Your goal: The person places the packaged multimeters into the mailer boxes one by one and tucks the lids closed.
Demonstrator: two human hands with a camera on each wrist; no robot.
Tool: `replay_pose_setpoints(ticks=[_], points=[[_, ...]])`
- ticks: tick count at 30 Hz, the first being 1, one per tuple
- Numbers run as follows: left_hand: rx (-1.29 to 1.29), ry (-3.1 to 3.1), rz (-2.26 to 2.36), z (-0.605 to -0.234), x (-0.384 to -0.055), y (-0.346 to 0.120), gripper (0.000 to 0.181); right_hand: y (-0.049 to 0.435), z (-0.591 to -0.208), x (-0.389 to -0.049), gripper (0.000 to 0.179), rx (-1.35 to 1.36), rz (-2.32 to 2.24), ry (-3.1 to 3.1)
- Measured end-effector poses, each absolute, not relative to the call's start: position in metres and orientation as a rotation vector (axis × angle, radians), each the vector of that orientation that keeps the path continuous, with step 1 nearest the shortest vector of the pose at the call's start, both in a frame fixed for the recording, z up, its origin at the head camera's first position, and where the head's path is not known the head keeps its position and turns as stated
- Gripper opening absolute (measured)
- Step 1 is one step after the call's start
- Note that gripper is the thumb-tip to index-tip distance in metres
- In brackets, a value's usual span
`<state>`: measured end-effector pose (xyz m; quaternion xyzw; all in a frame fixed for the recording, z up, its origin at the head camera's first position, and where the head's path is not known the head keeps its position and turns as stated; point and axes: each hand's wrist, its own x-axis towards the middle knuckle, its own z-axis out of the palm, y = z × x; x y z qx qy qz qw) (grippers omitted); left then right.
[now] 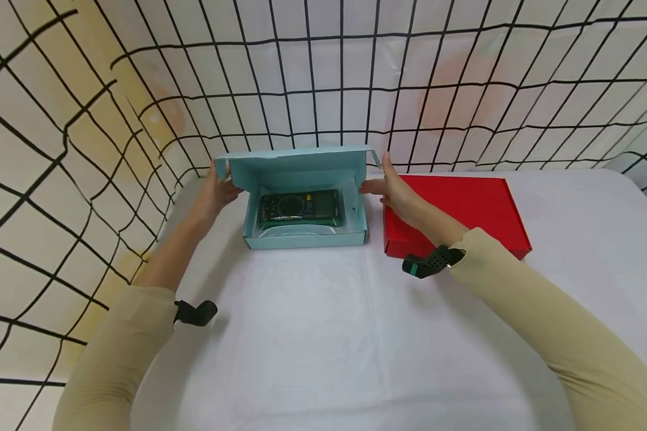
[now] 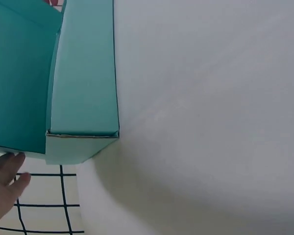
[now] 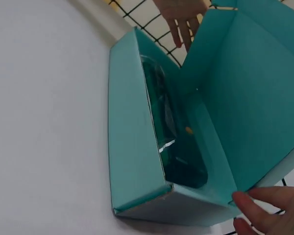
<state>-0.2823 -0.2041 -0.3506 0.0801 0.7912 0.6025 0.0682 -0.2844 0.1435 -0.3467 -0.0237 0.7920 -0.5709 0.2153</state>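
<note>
A light blue cardboard box (image 1: 305, 240) stands on the white table with its lid (image 1: 296, 167) raised. Inside, a dark multimeter (image 1: 300, 207) with a dial and a screen lies in clear plastic. At the lid's left side, my left hand (image 1: 215, 193) has its fingers straight against the flap, thumb apart, as the left wrist view shows. My right hand (image 1: 401, 193) is at the right end, index finger pointing up beside the lid's flap. In the right wrist view, that hand's fingertips (image 3: 242, 198) touch the corner where lid and box meet.
Just right of the blue box lies a closed red box (image 1: 463, 206), partly under my right forearm. A black wire grid (image 1: 329, 93) rises behind the table and along the left side. White cloth (image 1: 313, 323) covers the table in front.
</note>
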Motion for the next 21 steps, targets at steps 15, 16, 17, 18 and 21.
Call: replay_pose_setpoints(ticks=[15, 16, 17, 18, 21], points=[[0.182, 2.259, 1.921, -0.346, -0.257, -0.203, 0.054, 0.143, -0.349, -0.260, 0.070, 0.027, -1.368, 2.516], [0.175, 2.267, 1.925, -0.347, -0.254, -0.203, 0.054, 0.143, -0.350, -0.257, 0.070, 0.029, -1.363, 2.541], [0.170, 2.282, 1.921, -0.349, -0.251, -0.203, 0.054, 0.143, -0.351, -0.254, 0.069, 0.029, -1.361, 2.569], [0.167, 2.298, 1.912, -0.350, -0.249, -0.203, 0.054, 0.143, -0.353, -0.251, 0.067, 0.025, -1.365, 2.598], [0.145, 2.340, 1.877, -0.354, -0.241, -0.204, 0.054, 0.142, -0.360, -0.244, 0.056, -0.070, -1.413, 2.696]])
